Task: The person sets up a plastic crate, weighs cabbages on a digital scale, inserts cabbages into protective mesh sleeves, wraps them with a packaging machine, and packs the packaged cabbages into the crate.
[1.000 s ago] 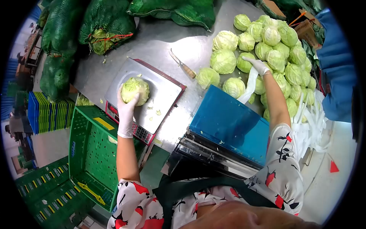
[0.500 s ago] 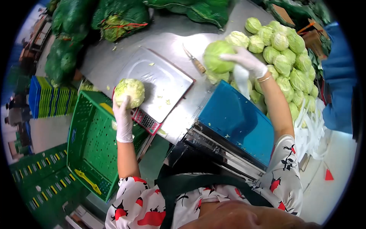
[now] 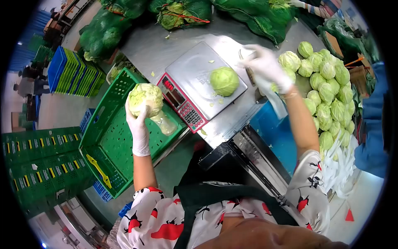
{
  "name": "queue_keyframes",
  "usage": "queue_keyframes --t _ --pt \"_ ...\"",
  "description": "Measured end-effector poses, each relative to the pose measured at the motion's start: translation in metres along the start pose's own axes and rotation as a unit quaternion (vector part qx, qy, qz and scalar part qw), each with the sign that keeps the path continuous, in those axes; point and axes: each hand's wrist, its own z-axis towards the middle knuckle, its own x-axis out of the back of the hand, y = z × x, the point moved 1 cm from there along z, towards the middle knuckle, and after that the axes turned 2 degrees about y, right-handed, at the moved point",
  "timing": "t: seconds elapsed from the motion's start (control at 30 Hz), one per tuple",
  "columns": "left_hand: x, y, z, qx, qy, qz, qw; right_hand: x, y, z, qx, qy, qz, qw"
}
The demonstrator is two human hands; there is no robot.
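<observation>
My left hand (image 3: 138, 126) clasps a cabbage (image 3: 146, 96), presumably against dropping, flat scale (image 3: 192, 59) likely steadies another cabbage (image 3: 224, 81), right hand (image 3: 267, 68) (blurred) can't tell.

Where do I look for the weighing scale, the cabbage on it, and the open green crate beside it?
Weighing scale (image 3: 190, 68), head view: bare metal plate.
Cabbage (image 3: 224, 81), head view: middle of its upper side.
Open green crate (image 3: 123, 129), head view: bare inside surface.

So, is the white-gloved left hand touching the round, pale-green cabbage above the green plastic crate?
Touching: head view shows the left hand cupping the cabbage.
</observation>
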Motion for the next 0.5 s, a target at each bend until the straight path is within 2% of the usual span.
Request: queue_keyframes --t 0.03,0.07,0.1,0.13,0.17,0.2,0.27,0.37,0.43,0.5 --pt "0.009 0.006 -0.001 -0.008 0.003 0.001 1.0 0.026 -0.01 -0.008 0.017 0.002 0.076 0.997" --pt "0.019 0.011 -0.002 -0.015 0.007 0.002 1.0 0.052 -0.052 -0.032 0.051 -0.005 0.151 0.987" --pt "0.027 0.016 -0.003 -0.022 0.011 0.004 1.0 0.07 -0.046 -0.041 0.064 -0.019 0.344 0.937" --pt "0.034 0.02 -0.004 -0.015 0.026 -0.004 1.0 0.091 -0.033 -0.046 0.114 -0.106 0.432 0.888" --pt "0.04 0.024 -0.004 -0.01 0.033 -0.019 0.999 0.096 -0.049 -0.065 0.051 -0.075 0.484 0.87" --pt "0.045 0.027 -0.004 -0.006 0.039 -0.036 0.999 0.096 -0.036 -0.063 -0.005 -0.061 0.406 0.912" --pt "0.053 0.025 0.001 -0.01 0.042 -0.067 0.997 0.059 -0.021 -0.065 -0.076 -0.014 0.264 0.961" --pt "0.051 0.021 0.006 -0.008 0.05 -0.059 0.997 -0.012 0.02 -0.059 -0.163 0.074 0.164 0.97" --pt "0.042 0.018 0.009 0.006 0.045 -0.045 0.998 -0.04 0.051 -0.048 -0.143 0.049 0.15 0.977" --pt "0.026 0.009 0.013 -0.001 0.019 -0.017 1.0 -0.059 0.033 -0.041 -0.064 0.03 0.053 0.996"
